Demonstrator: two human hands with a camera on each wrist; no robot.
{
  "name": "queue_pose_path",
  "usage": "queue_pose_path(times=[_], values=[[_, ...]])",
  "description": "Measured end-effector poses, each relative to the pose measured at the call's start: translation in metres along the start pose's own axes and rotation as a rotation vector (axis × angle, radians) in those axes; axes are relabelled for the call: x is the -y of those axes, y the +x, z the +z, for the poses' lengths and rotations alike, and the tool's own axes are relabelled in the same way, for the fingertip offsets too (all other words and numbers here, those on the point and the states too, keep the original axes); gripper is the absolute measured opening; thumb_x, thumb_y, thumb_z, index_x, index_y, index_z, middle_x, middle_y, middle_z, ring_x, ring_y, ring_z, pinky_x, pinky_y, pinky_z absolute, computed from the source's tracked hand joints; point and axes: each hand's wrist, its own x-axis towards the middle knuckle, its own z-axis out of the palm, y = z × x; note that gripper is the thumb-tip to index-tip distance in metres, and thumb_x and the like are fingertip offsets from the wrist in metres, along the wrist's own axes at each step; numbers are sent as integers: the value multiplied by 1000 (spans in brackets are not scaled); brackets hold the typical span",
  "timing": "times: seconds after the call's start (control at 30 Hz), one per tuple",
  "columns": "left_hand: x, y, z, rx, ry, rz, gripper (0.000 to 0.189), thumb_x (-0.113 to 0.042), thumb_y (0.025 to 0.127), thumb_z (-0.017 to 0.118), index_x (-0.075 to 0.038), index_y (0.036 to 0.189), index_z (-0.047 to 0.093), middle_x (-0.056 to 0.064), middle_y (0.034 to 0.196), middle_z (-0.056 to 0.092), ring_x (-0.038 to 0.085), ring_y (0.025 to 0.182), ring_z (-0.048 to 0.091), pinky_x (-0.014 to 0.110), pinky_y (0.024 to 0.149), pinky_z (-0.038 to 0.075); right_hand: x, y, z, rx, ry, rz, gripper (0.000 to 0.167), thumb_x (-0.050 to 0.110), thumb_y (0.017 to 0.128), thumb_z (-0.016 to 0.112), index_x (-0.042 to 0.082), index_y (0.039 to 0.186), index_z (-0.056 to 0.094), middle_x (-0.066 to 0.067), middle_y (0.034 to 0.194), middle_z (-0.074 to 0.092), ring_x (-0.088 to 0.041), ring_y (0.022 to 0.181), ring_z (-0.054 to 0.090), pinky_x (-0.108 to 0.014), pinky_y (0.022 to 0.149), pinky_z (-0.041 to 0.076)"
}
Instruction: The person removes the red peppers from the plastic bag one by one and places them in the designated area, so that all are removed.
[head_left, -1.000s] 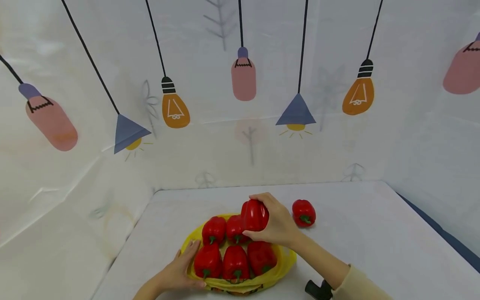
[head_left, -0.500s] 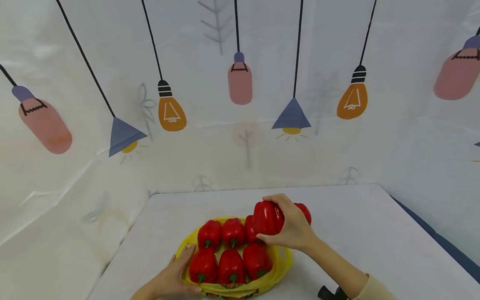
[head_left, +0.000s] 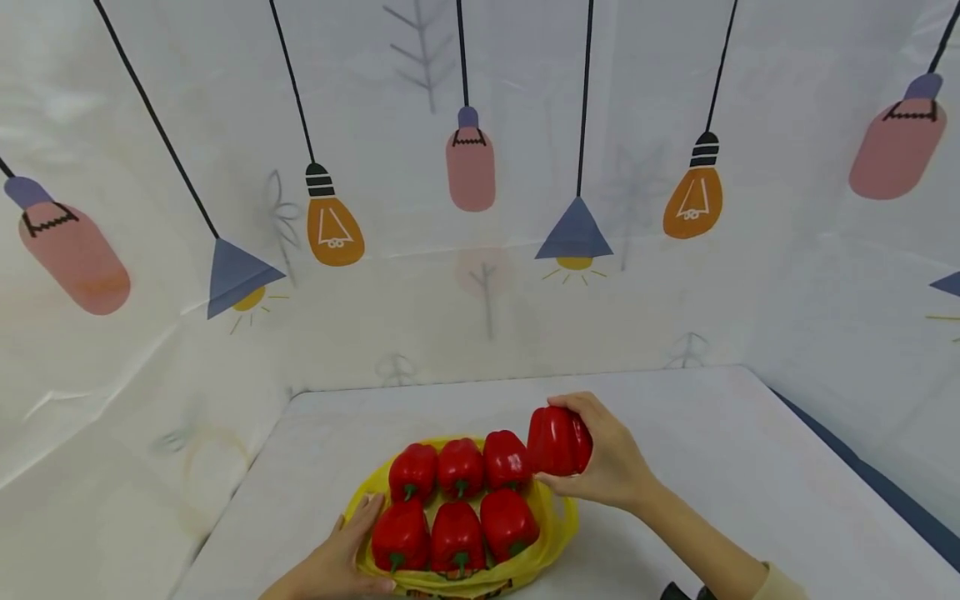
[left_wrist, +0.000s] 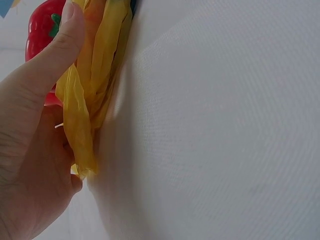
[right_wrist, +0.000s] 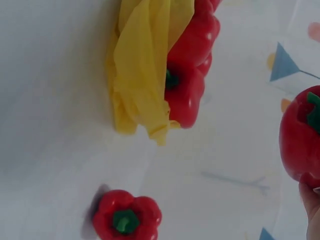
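Note:
My right hand (head_left: pixel 611 458) grips a red bell pepper (head_left: pixel 557 442) above the right end of a yellow plastic bag (head_left: pixel 557 533). The bag lies spread with its rim folded open, and several red bell peppers (head_left: pixel 457 533) sit inside in two rows, stems toward me. At the bag's left end, my left hand (head_left: pixel 337 554) holds the rim; the left wrist view has the yellow plastic (left_wrist: pixel 80 120) between thumb and fingers. One more bell pepper (right_wrist: pixel 127 220) lies loose on the table in the right wrist view; in the head view my right hand hides it.
A white-covered table (head_left: pixel 705 467) bears everything. Behind it and along the sides hangs a pale sheet (head_left: pixel 420 317) printed with lamps and bulbs. Part of a black object (head_left: pixel 675 592) shows beside my right sleeve (head_left: pixel 780 583).
My right hand has carried the bell pepper rightward, uncovering another pepper in the back row and covering the loose one. My left hand stays on the bag. The head view has shifted slightly.

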Motion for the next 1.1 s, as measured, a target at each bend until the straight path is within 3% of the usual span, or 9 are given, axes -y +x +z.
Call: queue_pose_path(times=[0.1, 0.5, 0.67, 0.93, 1.1], values=[[1, 0, 0, 3, 8, 20, 105, -35, 80, 78, 9, 150, 13, 32, 154, 13, 51, 139, -1, 76, 98, -8, -3, -4, -4, -14, -13, -1, 82, 21, 57, 92, 4, 126, 50, -6, 120, 56, -20, 101, 58, -34, 71, 58], [0, 0, 0, 5, -3, -16, 106, -38, 80, 77, 7, 150, 13, 29, 155, 13, 48, 140, -2, 74, 101, -8, -12, -18, -18, -47, -82, 17, 86, 16, 51, 94, 5, 125, 52, -1, 118, 56, -19, 99, 58, -34, 69, 58], [-2, -3, -1, -2, 17, 35, 105, -35, 80, 77, 9, 149, 13, 32, 154, 12, 50, 139, 0, 76, 99, -7, -17, -25, -22, -53, -114, 19, 86, 18, 50, 95, 4, 124, 53, -1, 118, 56, -20, 99, 58, -36, 68, 59], [0, -5, -1, -10, 28, 48, 104, -34, 80, 78, 11, 149, 12, 34, 153, 12, 51, 139, 2, 77, 98, -6, -27, -40, -28, -55, -161, 65, 87, 19, 49, 95, 6, 124, 54, 1, 118, 56, -18, 100, 58, -34, 67, 58], [0, -2, 1, -19, 20, 34, 107, -35, 78, 79, 10, 149, 14, 33, 153, 13, 51, 139, 0, 75, 100, -7, -39, -54, -25, 5, -164, 143, 81, 20, 53, 94, 5, 121, 53, 0, 115, 57, -19, 98, 59, -32, 67, 58]])
